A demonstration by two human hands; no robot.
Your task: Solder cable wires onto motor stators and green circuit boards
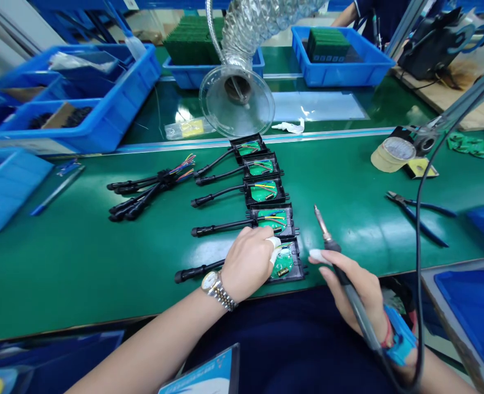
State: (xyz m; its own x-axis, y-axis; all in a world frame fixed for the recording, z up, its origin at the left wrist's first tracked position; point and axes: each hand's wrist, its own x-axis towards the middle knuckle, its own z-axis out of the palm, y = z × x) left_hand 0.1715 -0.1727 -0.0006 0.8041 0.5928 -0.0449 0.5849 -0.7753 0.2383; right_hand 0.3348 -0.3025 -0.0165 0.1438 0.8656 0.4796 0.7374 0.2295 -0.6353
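My right hand [359, 287] grips a soldering iron [344, 279], its bare metal tip pointing up and to the left, apart from the boards. My left hand [250, 260] reaches over the nearest black housing [295, 273], fingers pinched together at the wires by its green circuit board [281, 264]. Whatever they pinch is hidden. White covers show on fingertips of both hands. A black cable [200, 271] runs leftward from that housing. Behind it, several similar open housings form a column, including one [266, 191] with coloured wires over its board.
Loose black cables [143, 191] with bared coloured wires lie to the left. A clear fume hood [237, 104] hangs behind the housings. Cutting pliers [420, 213] and a round container [392, 154] are on the right. Blue bins [342, 74] stand behind; a person is at the far side.
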